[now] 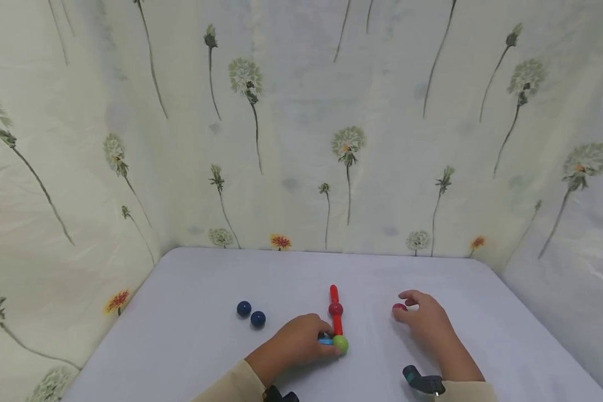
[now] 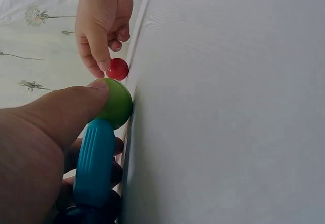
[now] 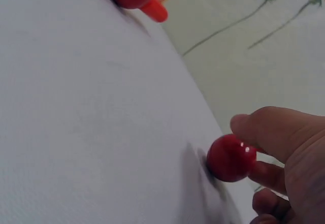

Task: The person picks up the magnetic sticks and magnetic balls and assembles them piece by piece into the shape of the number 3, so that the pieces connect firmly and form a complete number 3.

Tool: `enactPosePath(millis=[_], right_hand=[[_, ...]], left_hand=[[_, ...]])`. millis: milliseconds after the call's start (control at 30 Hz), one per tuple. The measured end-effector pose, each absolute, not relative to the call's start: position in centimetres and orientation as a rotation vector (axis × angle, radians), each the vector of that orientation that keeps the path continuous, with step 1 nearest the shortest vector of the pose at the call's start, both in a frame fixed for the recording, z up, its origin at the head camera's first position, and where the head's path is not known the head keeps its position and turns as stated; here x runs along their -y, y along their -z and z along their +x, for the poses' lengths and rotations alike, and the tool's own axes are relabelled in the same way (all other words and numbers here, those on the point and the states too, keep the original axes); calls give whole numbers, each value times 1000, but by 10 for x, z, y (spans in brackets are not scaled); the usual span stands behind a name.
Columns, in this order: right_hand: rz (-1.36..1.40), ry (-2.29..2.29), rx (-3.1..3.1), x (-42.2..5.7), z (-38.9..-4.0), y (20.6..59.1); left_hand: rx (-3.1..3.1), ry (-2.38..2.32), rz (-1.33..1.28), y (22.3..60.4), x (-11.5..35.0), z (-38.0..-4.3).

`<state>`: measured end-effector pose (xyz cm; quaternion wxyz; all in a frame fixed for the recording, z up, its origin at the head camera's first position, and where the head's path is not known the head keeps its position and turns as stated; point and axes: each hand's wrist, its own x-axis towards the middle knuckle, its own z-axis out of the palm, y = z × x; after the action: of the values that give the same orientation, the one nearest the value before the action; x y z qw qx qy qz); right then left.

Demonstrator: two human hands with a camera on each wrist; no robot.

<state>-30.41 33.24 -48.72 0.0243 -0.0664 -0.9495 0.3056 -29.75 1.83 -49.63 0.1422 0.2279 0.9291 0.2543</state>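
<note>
My left hand (image 1: 301,338) holds a light blue rod (image 2: 95,163) joined to a green ball (image 2: 117,102), with the thumb pressed on the ball. At the rod's other end a dark ball (image 2: 84,215) shows, partly cut off. From the green ball a line of red rod (image 1: 338,324), red ball (image 1: 335,309) and second red rod (image 1: 334,293) runs away from me on the table. To the right, my right hand (image 1: 427,321) is at a loose red ball (image 3: 231,158) on the table, thumb and fingers spread loosely about it.
Two dark blue balls (image 1: 243,309) lie on the white table (image 1: 196,335) left of my left hand. Behind the table and at its sides hangs a curtain (image 1: 291,195) printed with dandelions. A dark wrist device (image 1: 422,381) sits by the right sleeve.
</note>
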Motion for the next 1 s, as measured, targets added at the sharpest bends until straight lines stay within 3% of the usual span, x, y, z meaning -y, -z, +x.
enactPosePath(millis=[567, 1000], right_hand=[[-281, -1058, 2936, -330, -300, 495], [-170, -1240, 2821, -309, -304, 501]], left_hand=[[-2660, -744, 626, 496, -17, -297], [-2664, -725, 621, 493, -18, -298]])
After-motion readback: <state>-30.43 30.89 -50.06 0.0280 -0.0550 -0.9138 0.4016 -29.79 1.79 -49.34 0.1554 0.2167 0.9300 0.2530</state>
